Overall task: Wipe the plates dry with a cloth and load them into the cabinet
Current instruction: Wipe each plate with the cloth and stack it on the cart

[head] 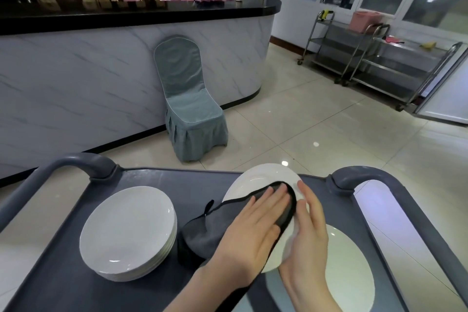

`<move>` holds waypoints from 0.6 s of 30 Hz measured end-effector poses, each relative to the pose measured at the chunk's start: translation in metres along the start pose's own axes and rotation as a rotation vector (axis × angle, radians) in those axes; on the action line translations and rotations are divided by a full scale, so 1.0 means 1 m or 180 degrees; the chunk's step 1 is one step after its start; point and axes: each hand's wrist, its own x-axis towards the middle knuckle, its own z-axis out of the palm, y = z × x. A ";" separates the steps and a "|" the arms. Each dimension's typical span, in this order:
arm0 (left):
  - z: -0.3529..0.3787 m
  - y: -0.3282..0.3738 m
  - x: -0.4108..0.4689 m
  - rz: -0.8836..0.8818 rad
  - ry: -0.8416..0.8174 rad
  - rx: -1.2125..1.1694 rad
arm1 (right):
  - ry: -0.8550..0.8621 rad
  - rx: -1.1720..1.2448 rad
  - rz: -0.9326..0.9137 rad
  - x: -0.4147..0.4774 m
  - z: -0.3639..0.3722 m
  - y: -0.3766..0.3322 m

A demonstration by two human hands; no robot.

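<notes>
A white plate [258, 180] is held tilted above the grey cart tray [202, 185]. My left hand [253, 230] lies flat with straight fingers and presses a grey, black-edged cloth [202, 233] against the plate's face. My right hand [307, 235] grips the plate at its right rim. The cloth's loose end hangs down to the tray. Another white plate [352, 276] lies on the tray under my right hand. A stack of several white plates [129, 230] stands on the tray's left side.
The cart has grey looped handles at the left [76, 162] and right [367, 175]. Beyond it stand a covered grey-green chair [190, 109] against a marble-fronted counter [76, 83] and steel trolleys [374, 63] at the right wall. Tiled floor lies between.
</notes>
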 end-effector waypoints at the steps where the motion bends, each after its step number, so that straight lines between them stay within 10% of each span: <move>1: 0.000 -0.002 0.003 -0.0134 0.0064 -0.0072 | -0.0028 -0.0021 -0.0057 0.000 0.000 -0.001; 11: 0.030 -0.001 -0.019 0.0503 -0.0073 0.0773 | 0.0098 -0.0223 0.0102 0.018 -0.013 -0.009; 18: 0.005 -0.029 0.014 -0.0725 0.0135 -0.0453 | -0.0215 -0.0389 0.0150 0.007 -0.016 -0.007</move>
